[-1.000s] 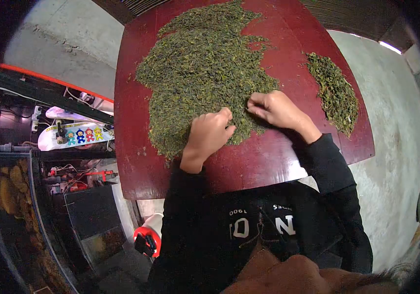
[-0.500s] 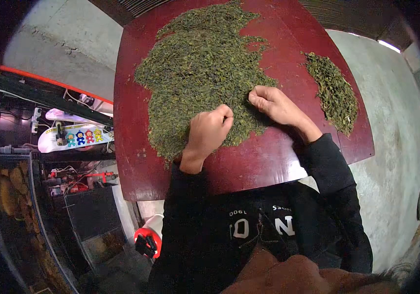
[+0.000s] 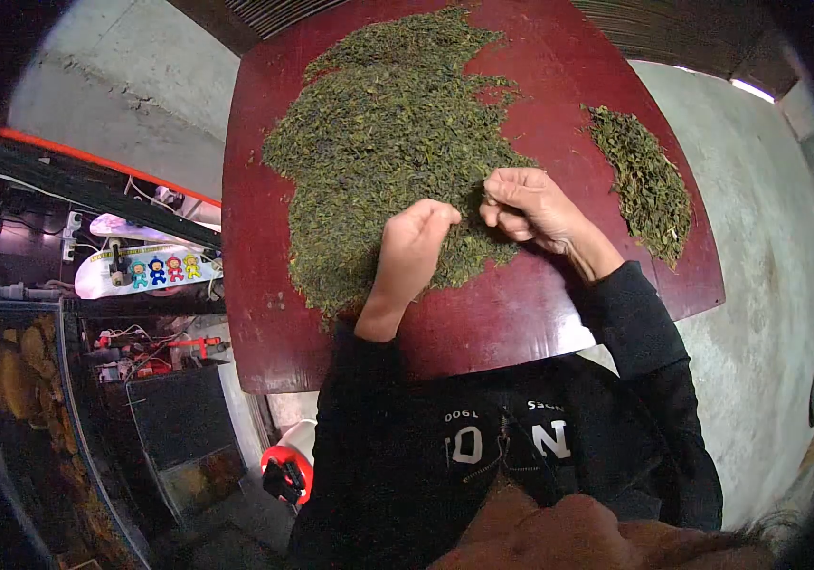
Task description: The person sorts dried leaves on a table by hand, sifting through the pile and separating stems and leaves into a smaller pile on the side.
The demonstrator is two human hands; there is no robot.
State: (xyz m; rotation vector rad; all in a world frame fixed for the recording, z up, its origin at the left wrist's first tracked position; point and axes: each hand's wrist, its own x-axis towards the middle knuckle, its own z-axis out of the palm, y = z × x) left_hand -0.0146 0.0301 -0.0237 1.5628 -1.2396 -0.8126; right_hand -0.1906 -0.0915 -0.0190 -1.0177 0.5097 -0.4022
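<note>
Concrete wall (image 3: 141,76) beyond the dark-red desk (image 3: 464,337) — big leaf spread (image 3: 388,123) from far edge to nr the near one, smaller leaf pile (image 3: 649,180) along R edge. L hand (image 3: 414,249) & R hand (image 3: 535,209) over the spread, fingers curled in — can't tell from here what's gripped, if anything.

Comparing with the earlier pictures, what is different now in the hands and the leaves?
The left hand has shifted slightly forward and right, toward the right hand, which has turned so its curled fingers show more. Whether a leaf was taken or let go, I cannot tell. The large pile, the small pile and the table look the same.
</note>
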